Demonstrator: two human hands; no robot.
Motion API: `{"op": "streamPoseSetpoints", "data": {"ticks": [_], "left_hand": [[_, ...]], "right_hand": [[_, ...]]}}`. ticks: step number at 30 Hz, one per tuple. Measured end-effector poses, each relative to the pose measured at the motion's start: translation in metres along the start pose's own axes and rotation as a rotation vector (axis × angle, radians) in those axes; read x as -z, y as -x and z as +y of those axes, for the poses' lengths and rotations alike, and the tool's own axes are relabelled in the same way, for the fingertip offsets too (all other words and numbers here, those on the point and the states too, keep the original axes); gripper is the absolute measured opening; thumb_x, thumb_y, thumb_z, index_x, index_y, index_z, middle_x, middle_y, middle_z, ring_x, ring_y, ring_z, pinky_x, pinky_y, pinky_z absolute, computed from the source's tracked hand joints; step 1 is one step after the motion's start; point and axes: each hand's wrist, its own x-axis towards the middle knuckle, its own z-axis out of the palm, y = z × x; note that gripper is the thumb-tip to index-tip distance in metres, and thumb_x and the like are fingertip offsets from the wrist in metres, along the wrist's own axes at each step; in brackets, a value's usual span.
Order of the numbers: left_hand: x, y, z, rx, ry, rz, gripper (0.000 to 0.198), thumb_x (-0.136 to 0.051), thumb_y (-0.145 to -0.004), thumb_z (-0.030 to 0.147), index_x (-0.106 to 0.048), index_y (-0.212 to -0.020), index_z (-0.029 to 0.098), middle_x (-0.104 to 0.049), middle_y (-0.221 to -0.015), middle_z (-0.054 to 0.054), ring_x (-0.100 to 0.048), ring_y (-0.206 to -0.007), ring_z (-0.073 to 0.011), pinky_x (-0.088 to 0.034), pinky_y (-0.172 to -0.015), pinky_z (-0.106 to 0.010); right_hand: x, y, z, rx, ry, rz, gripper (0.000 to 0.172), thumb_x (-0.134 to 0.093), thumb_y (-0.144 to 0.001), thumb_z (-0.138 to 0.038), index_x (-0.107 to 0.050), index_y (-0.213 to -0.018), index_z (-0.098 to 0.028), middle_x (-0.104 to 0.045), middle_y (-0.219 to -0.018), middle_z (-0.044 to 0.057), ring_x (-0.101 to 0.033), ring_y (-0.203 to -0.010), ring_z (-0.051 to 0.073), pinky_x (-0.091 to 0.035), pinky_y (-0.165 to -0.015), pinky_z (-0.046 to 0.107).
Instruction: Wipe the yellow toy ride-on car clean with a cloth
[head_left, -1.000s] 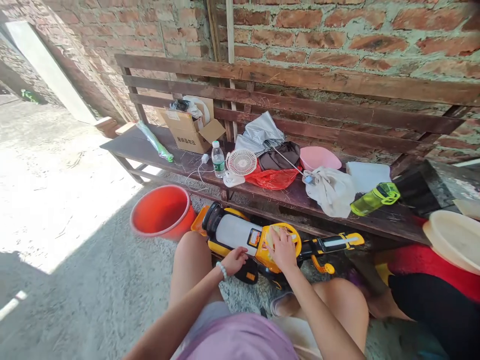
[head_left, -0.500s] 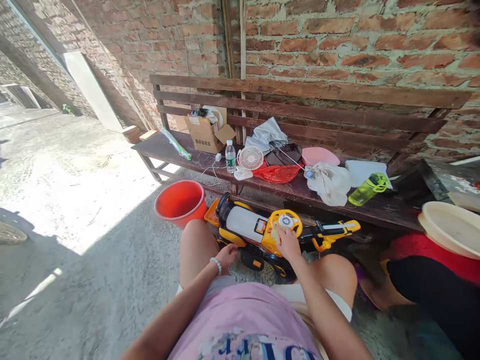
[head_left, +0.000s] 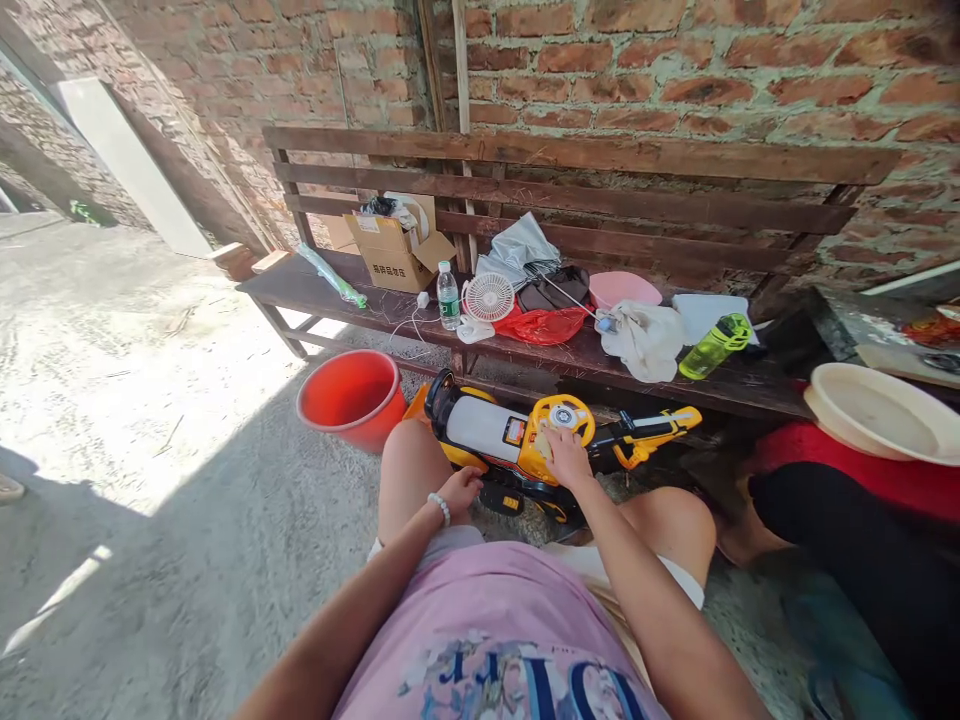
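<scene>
A yellow and black ride-on toy digger [head_left: 510, 440] with a white seat stands on the ground between my knees and a wooden bench [head_left: 315, 290]. My right hand [head_left: 566, 458] presses a small pale cloth against the toy's body just below its yellow steering wheel [head_left: 568, 415], fingers closed on the cloth. My left hand [head_left: 459, 490], with a bead bracelet at the wrist, rests curled on the toy's near side by my left knee; what it holds, if anything, is hidden.
An orange bucket [head_left: 352, 398] stands left of the toy. The bench carries a cardboard box [head_left: 394, 250], water bottle [head_left: 448, 297], small fan [head_left: 487, 298], red bag, pink bowl, white cloth [head_left: 645, 340] and green bottle [head_left: 714, 346]. Another person's dark-clad leg [head_left: 840, 540] is at right.
The view has shifted a little and pulled back from the toy. My right hand has slid from the steering wheel's top down to the body just below it; my left hand stays near the toy's side.
</scene>
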Motion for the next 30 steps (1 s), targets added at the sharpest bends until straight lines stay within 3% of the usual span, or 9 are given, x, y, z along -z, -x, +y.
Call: {"op": "streamPoseSetpoints", "data": {"ticks": [9,13,16,18,20,23,27,28,30], "left_hand": [[-0.025,-0.021,0.006,-0.069,-0.071,-0.083,0.020,-0.071,-0.076,0.024,-0.066,-0.095,0.020,-0.062,-0.073,0.001,-0.062,-0.071,-0.0160,-0.053,-0.078,-0.033],[-0.035,-0.032,0.002,-0.093,-0.107,-0.099,0.020,-0.072,-0.074,0.026,-0.066,-0.093,0.021,-0.063,-0.073,0.000,-0.063,-0.076,-0.0193,-0.054,-0.079,-0.035],[-0.038,-0.037,-0.004,-0.081,-0.138,-0.101,0.021,-0.071,-0.074,0.026,-0.067,-0.093,0.021,-0.064,-0.072,0.000,-0.064,-0.075,-0.0202,-0.055,-0.080,-0.037],[-0.037,-0.039,-0.006,-0.073,-0.155,-0.100,0.023,-0.072,-0.073,0.027,-0.069,-0.096,0.020,-0.066,-0.072,-0.001,-0.066,-0.077,-0.0216,-0.057,-0.081,-0.039],[-0.033,-0.041,-0.004,-0.077,-0.161,-0.097,0.029,-0.071,-0.074,0.028,-0.069,-0.102,0.020,-0.069,-0.079,-0.004,-0.069,-0.084,-0.0237,-0.057,-0.086,-0.041],[-0.012,-0.048,0.010,-0.168,-0.167,0.036,0.038,-0.065,-0.078,0.027,-0.066,-0.115,0.020,-0.071,-0.101,-0.009,-0.068,-0.107,-0.0260,-0.054,-0.101,-0.042],[0.047,-0.070,0.047,-0.472,-0.330,0.564,0.044,-0.054,-0.083,0.019,-0.061,-0.127,0.018,-0.063,-0.129,-0.015,-0.057,-0.130,-0.0284,-0.043,-0.117,-0.047],[0.063,-0.077,0.056,-0.489,-0.386,0.651,0.045,-0.053,-0.085,0.017,-0.060,-0.129,0.018,-0.062,-0.132,-0.015,-0.056,-0.131,-0.0288,-0.043,-0.118,-0.048],[0.089,-0.090,0.074,-0.460,-0.506,0.706,0.045,-0.057,-0.087,0.017,-0.060,-0.132,0.020,-0.062,-0.133,-0.014,-0.058,-0.128,-0.0293,-0.044,-0.116,-0.049]], "right_hand": [[0.000,-0.001,0.011,-0.011,-0.259,0.039,0.086,-0.063,-0.079,-0.017,-0.034,-0.159,-0.027,-0.043,-0.152,0.011,-0.049,-0.131,0.026,-0.040,-0.108,0.035],[0.005,-0.022,0.038,-0.175,-0.513,0.286,0.078,-0.066,-0.078,-0.033,-0.039,-0.151,-0.022,-0.046,-0.143,0.014,-0.053,-0.129,0.027,-0.046,-0.105,0.037],[0.021,-0.050,0.057,-0.257,-0.561,0.483,0.069,-0.065,-0.080,-0.042,-0.047,-0.142,-0.017,-0.054,-0.133,0.017,-0.052,-0.128,0.032,-0.047,-0.103,0.042],[0.030,-0.069,0.058,-0.275,-0.518,0.450,0.064,-0.061,-0.083,-0.040,-0.049,-0.142,-0.018,-0.055,-0.134,0.017,-0.053,-0.127,0.032,-0.046,-0.103,0.042],[0.033,-0.082,0.048,-0.298,-0.403,0.310,0.060,-0.059,-0.086,-0.035,-0.052,-0.144,-0.021,-0.053,-0.141,0.015,-0.054,-0.125,0.032,-0.045,-0.102,0.043],[0.026,-0.086,0.022,-0.234,-0.192,0.153,0.052,-0.059,-0.091,-0.034,-0.058,-0.143,-0.027,-0.049,-0.148,0.013,-0.051,-0.126,0.034,-0.042,-0.103,0.045],[0.011,-0.068,0.001,0.047,-0.089,0.069,0.040,-0.062,-0.090,-0.023,-0.069,-0.129,-0.029,-0.056,-0.138,0.010,-0.048,-0.124,0.033,-0.037,-0.105,0.045],[0.009,-0.062,0.001,0.090,-0.091,0.058,0.039,-0.061,-0.089,-0.019,-0.070,-0.126,-0.029,-0.057,-0.136,0.009,-0.048,-0.123,0.032,-0.038,-0.104,0.044],[0.008,-0.053,0.006,0.134,-0.114,0.043,0.043,-0.060,-0.086,-0.013,-0.071,-0.125,-0.028,-0.058,-0.134,0.009,-0.050,-0.120,0.031,-0.040,-0.101,0.042]]}}
